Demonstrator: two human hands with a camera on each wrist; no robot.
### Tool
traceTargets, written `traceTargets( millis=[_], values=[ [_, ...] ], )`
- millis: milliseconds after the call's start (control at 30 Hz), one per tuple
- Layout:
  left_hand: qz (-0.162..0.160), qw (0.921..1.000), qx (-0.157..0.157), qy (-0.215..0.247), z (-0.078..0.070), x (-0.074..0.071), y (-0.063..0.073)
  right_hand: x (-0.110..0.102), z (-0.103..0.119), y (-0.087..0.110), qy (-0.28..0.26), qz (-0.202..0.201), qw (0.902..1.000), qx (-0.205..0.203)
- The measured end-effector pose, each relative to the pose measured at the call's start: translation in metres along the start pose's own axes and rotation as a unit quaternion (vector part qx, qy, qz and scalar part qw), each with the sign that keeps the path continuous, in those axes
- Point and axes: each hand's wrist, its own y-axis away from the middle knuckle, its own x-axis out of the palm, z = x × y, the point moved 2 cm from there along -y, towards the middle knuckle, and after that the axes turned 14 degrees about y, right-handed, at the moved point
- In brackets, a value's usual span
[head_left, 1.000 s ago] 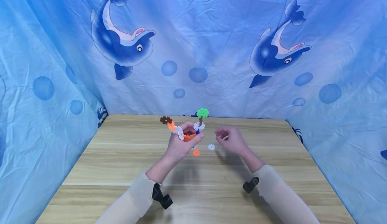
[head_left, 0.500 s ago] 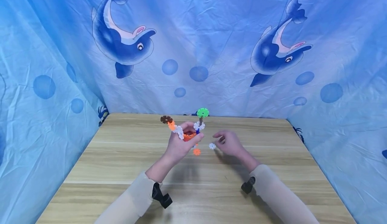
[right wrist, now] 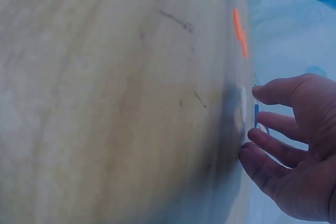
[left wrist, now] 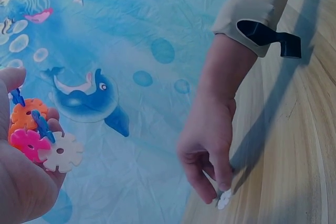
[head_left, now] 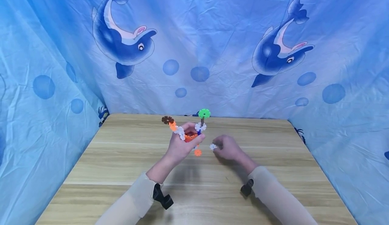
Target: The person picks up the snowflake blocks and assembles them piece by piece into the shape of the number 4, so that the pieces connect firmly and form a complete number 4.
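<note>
My left hand (head_left: pixel 181 144) grips a built-up piece of notched plastic building discs (left wrist: pixel 62 151), raised above the table. A brown disc (head_left: pixel 167 120) ends its left arm, and a green disc (head_left: pixel 204 113) tops its right one. Orange, pink, blue and white discs show by the palm in the left wrist view. My right hand (head_left: pixel 228 147) is low over the table, thumb and fingers apart around a loose white disc (head_left: pixel 213 147). In the left wrist view its fingertips are right at that white disc (left wrist: pixel 224 200).
An orange disc (head_left: pixel 198 152) lies on the wooden table (head_left: pixel 212 191) between the hands. A blue dolphin-print cloth (head_left: pixel 194 42) hangs behind the table and along both sides. Black wrist cameras (head_left: pixel 162 197) sit on both sleeves.
My right hand has come down and slightly toward me, its fingertips reaching the white disc. The left hand and the piece it holds have stayed in place.
</note>
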Motion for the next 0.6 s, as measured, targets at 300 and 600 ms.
traceTargets(
  millis=[300, 600],
  values=[
    [0.006, 1.0000, 0.003, -0.002, -0.0006, 0.0014, 0.0009, 0.0056, 0.0079, -0.0001, 0.055, 0.006, 0.9985, -0.005],
    [0.010, 0.9999, 0.005, -0.006, 0.0003, 0.0020, 0.0000, 0.0048, 0.0058, 0.0005, 0.040, 0.015, 0.9990, 0.014]
  ],
)
